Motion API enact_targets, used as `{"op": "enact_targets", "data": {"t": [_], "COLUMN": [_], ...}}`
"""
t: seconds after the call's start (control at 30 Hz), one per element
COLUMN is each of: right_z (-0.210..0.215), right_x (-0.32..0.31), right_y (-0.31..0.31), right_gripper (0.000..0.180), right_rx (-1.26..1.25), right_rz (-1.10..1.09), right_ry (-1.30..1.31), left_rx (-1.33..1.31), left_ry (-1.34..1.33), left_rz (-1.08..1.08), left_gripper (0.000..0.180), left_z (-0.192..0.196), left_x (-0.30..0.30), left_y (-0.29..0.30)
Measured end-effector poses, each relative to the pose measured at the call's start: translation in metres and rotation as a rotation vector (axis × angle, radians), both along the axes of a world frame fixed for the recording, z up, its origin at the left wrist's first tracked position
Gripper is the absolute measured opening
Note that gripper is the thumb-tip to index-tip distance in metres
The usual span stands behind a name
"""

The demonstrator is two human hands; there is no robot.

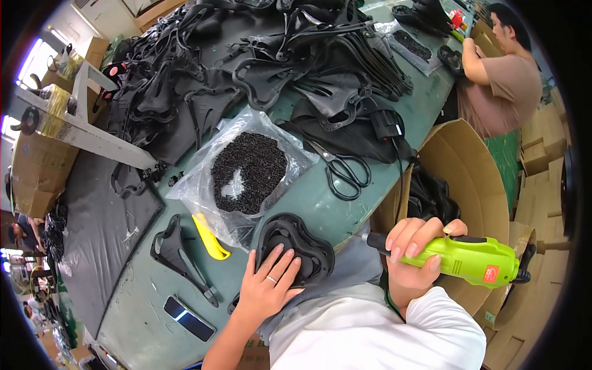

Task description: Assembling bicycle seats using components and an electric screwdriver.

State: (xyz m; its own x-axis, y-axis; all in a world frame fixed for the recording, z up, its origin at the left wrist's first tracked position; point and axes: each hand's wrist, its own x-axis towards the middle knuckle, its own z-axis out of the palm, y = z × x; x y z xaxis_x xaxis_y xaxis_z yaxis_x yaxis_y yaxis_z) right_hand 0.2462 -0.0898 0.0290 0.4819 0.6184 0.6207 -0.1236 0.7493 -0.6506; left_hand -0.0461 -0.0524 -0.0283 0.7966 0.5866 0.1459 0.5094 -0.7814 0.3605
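My left hand (269,282) lies flat, fingers spread, on a black moulded plastic shell (300,245) at the near edge of the green table (302,203). My right hand (414,253) grips a lime-green electric screwdriver (468,259), its bit pointing left toward the shell but off the table's edge. A clear bag of small black screws (246,169) lies just beyond the shell. A yellow utility knife (209,237) rests to its left.
Black scissors (342,169) lie right of the bag. Heaps of black plastic frames (259,61) cover the far table. A black bracket (179,256) and a phone (188,317) lie near left. An open cardboard box (468,166) stands right, beside another person (502,68).
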Motion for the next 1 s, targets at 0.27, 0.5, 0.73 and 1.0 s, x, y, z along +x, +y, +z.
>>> {"op": "enact_targets", "data": {"t": [0.27, 0.5, 0.73, 1.0], "right_z": [-0.009, -0.013, -0.037, -0.043], "right_x": [0.003, 0.019, 0.024, 0.020], "right_y": [0.000, -0.007, -0.012, -0.021], "right_gripper": [0.046, 0.054, 0.049, 0.054], "right_rx": [-0.047, -0.193, -1.129, -1.209], "right_rz": [0.042, 0.270, 0.715, 0.799], "right_ry": [0.011, -0.054, -0.126, -0.077], "left_rx": [-0.020, 0.005, -0.029, 0.024], "left_ry": [0.016, 0.088, 0.064, -0.036], "left_rz": [0.015, -0.026, -0.021, -0.029], "left_gripper": [0.059, 0.066, 0.072, 0.067], "left_z": [0.009, 0.003, 0.007, -0.002], "left_x": [0.011, 0.008, 0.010, 0.007], "left_y": [0.003, 0.009, 0.006, 0.005]}}
